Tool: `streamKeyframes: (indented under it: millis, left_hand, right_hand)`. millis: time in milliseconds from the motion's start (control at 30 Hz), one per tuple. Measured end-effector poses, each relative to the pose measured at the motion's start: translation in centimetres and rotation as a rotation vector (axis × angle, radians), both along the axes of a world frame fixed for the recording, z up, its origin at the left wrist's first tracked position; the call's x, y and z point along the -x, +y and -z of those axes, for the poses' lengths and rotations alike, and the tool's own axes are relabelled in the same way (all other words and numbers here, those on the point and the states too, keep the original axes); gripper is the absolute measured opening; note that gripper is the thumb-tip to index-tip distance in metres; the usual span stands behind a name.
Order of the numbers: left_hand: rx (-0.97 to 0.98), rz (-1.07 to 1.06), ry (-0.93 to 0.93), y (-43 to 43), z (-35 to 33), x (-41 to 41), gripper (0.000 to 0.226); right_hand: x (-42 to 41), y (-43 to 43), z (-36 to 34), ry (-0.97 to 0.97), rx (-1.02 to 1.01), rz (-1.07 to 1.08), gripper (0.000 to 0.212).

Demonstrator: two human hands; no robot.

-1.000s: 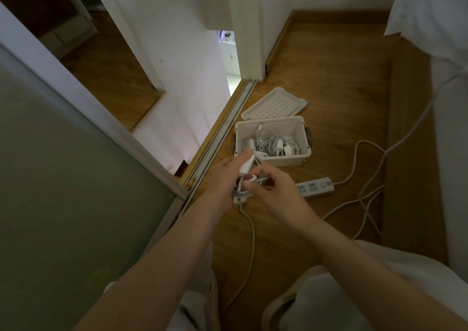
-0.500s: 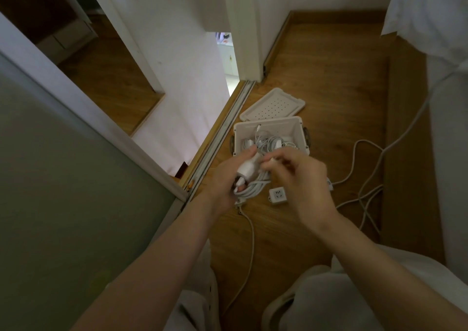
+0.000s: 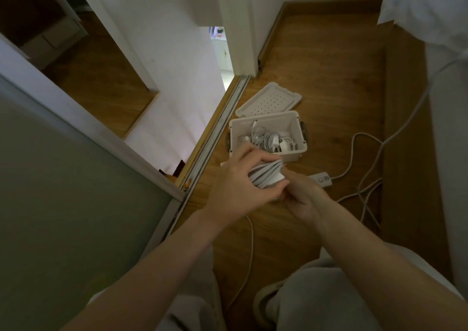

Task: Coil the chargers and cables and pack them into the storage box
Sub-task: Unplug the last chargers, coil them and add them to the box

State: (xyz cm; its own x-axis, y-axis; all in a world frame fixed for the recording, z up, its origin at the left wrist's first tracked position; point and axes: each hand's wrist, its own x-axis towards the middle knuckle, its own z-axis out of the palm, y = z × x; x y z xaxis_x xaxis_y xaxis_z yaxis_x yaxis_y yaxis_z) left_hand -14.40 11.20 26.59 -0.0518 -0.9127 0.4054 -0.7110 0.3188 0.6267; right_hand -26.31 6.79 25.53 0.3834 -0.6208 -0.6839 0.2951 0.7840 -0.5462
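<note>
head view: one more loop is newly wound on; cable coil (image 3: 266,176) is clamped by left hand (image 3: 234,182) and right hand (image 3: 305,197), nearly ready for the box (image 3: 295,154).

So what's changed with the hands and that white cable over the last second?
The right hand swung up over the cable, then dropped to the lower right of the coil of white cable, now a thicker bundle. The left hand kept gripping it. The storage box, lid and power strip stayed put.
</note>
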Motion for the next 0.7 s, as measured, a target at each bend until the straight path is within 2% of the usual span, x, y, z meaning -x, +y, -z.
streamKeyframes:
  millis: [67, 167, 267, 333, 367, 467, 533, 633, 700]
  left_hand:
    - [0.051, -0.014, -0.02, -0.4, 0.6, -0.9, 0.042]
    - [0.046, -0.088, 0.07, -1.0, 1.4, -1.8, 0.035]
    - [-0.083, -0.287, 0.342, -1.9, 2.0, -1.9, 0.031]
    - [-0.213, -0.39, 0.502, -2.7, 2.6, -1.8, 0.026]
    - [-0.281, -0.412, 0.518, -3.1, 3.0, -1.8, 0.02]
    - [-0.462, -0.403, 0.482, -4.2, 4.1, -1.9, 0.019]
    - [-0.535, -0.358, 0.441, -4.6, 4.7, -2.1, 0.024]
    - [-0.54, -0.332, 0.338, -5.4, 5.8, -3.2, 0.031]
    - [-0.508, -0.344, 0.235, -6.2, 7.0, -4.1, 0.035]
  right_hand:
    - [-0.8, -0.2, 0.0, 0.028, 0.049, -0.057, 0.026]
    - [-2.3, -0.8, 0.2, 0.096, 0.15, -0.111, 0.039]
    - [-3.6, -1.5, 0.0, 0.141, 0.201, -0.171, 0.047]
    - [-4.2, -2.0, 0.2, 0.205, 0.233, -0.202, 0.042]
    - [-4.4, -2.4, 0.3, 0.275, 0.247, -0.205, 0.038]
    - [-4.4, -3.4, 1.7, 0.572, 0.423, -0.226, 0.041]
    - [-4.4, -3.9, 3.1, 0.691, 0.55, -0.2, 0.042]
    - [-4.7, -4.5, 4.0, 0.737, 0.628, -0.223, 0.04]
    - [-5.5, -5.5, 4.5, 0.706, 0.571, -0.235, 0.04]
